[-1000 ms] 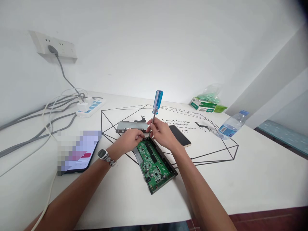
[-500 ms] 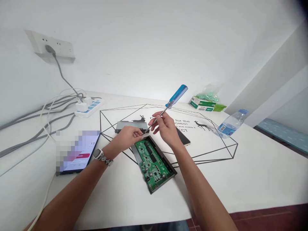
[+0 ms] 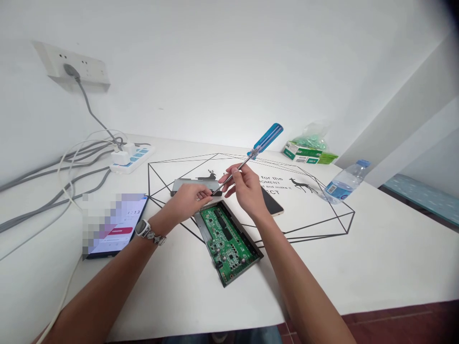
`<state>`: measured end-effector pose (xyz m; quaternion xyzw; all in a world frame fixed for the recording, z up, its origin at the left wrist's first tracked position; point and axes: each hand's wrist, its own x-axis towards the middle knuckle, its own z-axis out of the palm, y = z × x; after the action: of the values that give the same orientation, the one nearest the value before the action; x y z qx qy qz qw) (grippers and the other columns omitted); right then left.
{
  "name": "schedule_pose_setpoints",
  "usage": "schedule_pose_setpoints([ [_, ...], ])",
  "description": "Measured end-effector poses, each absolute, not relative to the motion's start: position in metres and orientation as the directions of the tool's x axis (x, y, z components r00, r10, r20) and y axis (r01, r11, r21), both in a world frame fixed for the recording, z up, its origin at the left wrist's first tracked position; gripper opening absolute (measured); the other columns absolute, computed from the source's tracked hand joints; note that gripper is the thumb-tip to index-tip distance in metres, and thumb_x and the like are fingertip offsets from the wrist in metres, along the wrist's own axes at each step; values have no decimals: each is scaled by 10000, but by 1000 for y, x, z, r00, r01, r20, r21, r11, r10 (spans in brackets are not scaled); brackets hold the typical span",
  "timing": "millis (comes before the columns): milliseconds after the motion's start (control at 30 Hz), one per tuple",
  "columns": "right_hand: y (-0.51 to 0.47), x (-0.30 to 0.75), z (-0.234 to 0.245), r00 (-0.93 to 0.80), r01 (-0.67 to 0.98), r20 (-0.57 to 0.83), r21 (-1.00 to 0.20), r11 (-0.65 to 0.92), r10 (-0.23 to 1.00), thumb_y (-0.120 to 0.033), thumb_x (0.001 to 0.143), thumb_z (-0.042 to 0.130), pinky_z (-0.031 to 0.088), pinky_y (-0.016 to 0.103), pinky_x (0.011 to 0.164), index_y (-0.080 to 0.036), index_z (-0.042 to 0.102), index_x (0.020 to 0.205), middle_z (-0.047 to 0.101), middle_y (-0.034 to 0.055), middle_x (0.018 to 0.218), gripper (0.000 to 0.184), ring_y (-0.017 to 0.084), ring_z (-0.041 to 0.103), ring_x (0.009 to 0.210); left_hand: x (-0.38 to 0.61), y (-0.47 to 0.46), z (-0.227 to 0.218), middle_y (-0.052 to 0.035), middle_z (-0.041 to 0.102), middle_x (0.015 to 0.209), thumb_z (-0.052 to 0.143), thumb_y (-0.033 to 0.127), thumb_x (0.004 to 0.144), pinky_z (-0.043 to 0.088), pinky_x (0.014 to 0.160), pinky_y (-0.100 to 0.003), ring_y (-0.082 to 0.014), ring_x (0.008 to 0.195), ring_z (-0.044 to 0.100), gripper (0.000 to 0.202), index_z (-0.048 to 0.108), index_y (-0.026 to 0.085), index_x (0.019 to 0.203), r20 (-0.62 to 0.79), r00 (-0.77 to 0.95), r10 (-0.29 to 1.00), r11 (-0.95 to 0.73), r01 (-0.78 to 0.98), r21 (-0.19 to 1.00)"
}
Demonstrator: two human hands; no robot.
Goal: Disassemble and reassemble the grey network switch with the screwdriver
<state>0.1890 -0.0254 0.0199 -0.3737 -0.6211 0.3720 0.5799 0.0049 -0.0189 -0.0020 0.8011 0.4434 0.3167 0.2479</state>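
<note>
My right hand [image 3: 245,188] pinches the steel shaft of a blue-handled screwdriver [image 3: 266,140], which slants up and to the right. Its tip sits close to the fingertips of my left hand [image 3: 189,198]. Those fingers rest at the front edge of a grey metal cover [image 3: 191,185], and whatever lies under them is hidden. Just below both hands, a green circuit board [image 3: 227,241] lies in a dark metal tray [image 3: 202,224], apart from my hands. A wristwatch [image 3: 143,229] sits on my left wrist.
A smartphone [image 3: 114,224] with a blurred screen lies left of my left forearm. Another phone [image 3: 271,201] lies beyond my right hand. Grey cables run to a power strip [image 3: 132,158] at the back left. A water bottle [image 3: 344,184] and a green-and-white box [image 3: 301,154] stand farther right.
The screwdriver has swung from nearly upright to leaning right, and its tip now sits nearer my left fingertips. The whole scene has drifted slightly up and left in the view.
</note>
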Motion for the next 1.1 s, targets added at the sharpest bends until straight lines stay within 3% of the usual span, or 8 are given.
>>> schedule_pose_setpoints([
  [267, -29, 182, 23, 62, -31, 454, -889, 457, 889, -517, 946, 533, 529, 232, 468, -208, 525, 975, 723, 38, 810, 310, 122, 636, 579, -19, -16, 9, -40, 740, 814, 609, 363, 848, 492, 695, -262, -171, 753, 650, 234, 747, 174, 849, 250, 433, 866, -479, 578, 661],
  [467, -27, 186, 23, 137, -16, 457, -886, 463, 879, -494, 958, 520, 530, 242, 472, -208, 519, 961, 728, 58, 830, 287, 136, 659, 605, -50, -2, -5, -32, 751, 801, 600, 216, 686, 463, 606, -248, -202, 764, 674, 175, 770, 219, 729, -15, 349, 937, -294, 811, 505],
  [600, -27, 184, 21, 89, -18, 451, -891, 454, 888, -512, 946, 537, 525, 239, 458, -203, 529, 955, 720, 44, 809, 309, 128, 643, 578, -58, 0, -8, -21, 754, 760, 591, 206, 630, 463, 590, -241, -208, 753, 685, 202, 770, 219, 723, -129, 317, 940, -217, 842, 494],
  [833, -29, 182, 20, 54, -13, 437, -899, 438, 898, -539, 931, 554, 527, 235, 456, -201, 542, 942, 716, 40, 805, 338, 131, 647, 588, -67, 5, -12, -22, 757, 851, 593, 255, 680, 468, 634, -249, -209, 800, 690, 193, 747, 230, 792, -132, 329, 935, -238, 858, 455],
  [1033, -27, 182, 18, 41, 13, 438, -899, 437, 898, -545, 938, 543, 535, 237, 470, -202, 552, 951, 717, 42, 816, 343, 128, 645, 582, -56, -1, -11, -76, 718, 887, 644, 399, 738, 444, 617, -289, -233, 793, 656, 219, 624, 194, 811, -139, 231, 963, -175, 928, 328],
  [1100, -26, 181, 16, 33, 31, 437, -899, 436, 899, -557, 938, 536, 540, 237, 480, -203, 555, 951, 719, 40, 817, 354, 127, 650, 584, -52, -2, -13, -78, 701, 869, 653, 369, 745, 429, 608, -286, -229, 787, 647, 188, 594, 195, 784, -124, 244, 962, -199, 935, 294],
])
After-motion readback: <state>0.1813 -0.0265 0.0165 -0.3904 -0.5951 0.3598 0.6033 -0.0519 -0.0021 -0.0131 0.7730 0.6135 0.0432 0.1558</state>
